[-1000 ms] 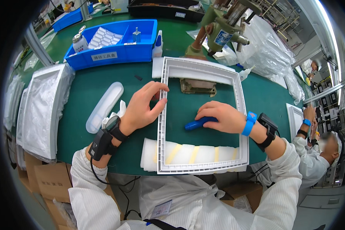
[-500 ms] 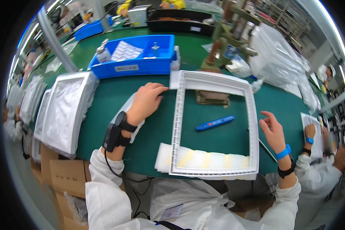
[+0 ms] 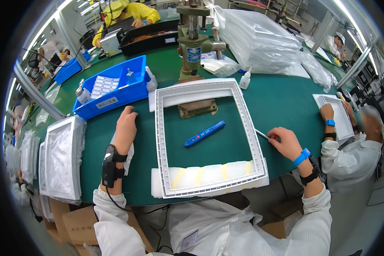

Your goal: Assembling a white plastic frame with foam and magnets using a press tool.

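A white rectangular plastic frame point(image 3: 160, 141) with a ribbed edge lies in front of me, its near side on a white foam strip point(image 3: 192, 176). Inside its opening a blue pen-shaped tool point(image 3: 205, 133) rests on the green mat. To the right of the frame, the closed fingers of my right hand point(image 3: 287, 144) pinch a thin pale rod point(image 3: 261, 134), whose far end reaches the frame's right side. My left hand point(image 3: 126, 129) lies on the mat left of the frame, loosely open, holding nothing visible. Beside its wrist is a white piece point(image 3: 129, 158), partly hidden.
Beyond my left hand stands a blue divided bin point(image 3: 123, 94) with bottles and labels. A green hand press point(image 3: 194, 49) rises behind the frame, near a small white bottle point(image 3: 245, 80). Wrapped panels point(image 3: 64, 158) stand at left; co-workers sit at right and far left.
My view has turned, shifting the frame leftward in the picture. My right hand, apart from the rod before, now grips it. My left hand has drawn away from the frame.
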